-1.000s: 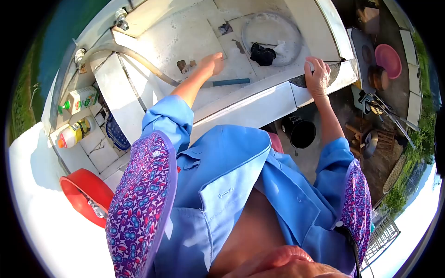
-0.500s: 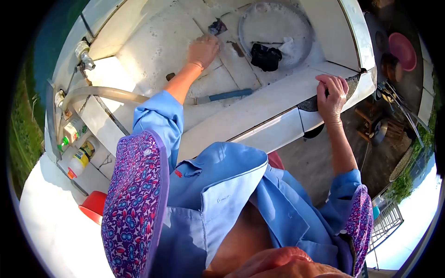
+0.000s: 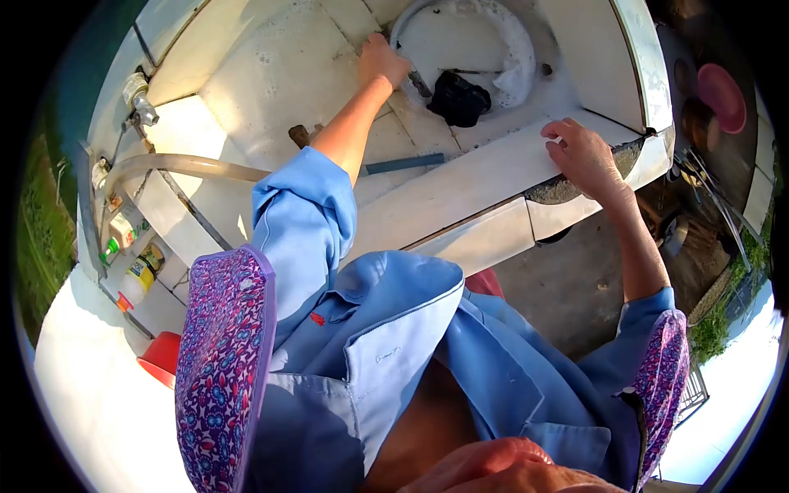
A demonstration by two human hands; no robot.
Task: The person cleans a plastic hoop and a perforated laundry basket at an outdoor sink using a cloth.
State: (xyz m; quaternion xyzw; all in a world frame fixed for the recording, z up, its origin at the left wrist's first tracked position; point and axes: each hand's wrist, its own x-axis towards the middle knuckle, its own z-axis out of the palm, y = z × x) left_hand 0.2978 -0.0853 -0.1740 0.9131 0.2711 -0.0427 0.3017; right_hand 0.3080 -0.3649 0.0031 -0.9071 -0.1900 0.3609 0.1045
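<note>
as left hand (image 3: 385,64) moves nearer basin (image 3: 460,41), right hand (image 3: 585,159) uncurls open; cannot tell left grip.

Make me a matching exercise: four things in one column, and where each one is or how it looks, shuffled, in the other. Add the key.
Things
1. Black cloth
2. Pink basin
3. Right hand
4. Bottle

Places and looks
A. At the ledge, fingers bent
B. At the left of the view, with an orange cap
C. Inside the sink, bunched up
D. Outside the sink, at the far right of the view

Right pairs: 1-C, 2-D, 3-A, 4-B
</note>
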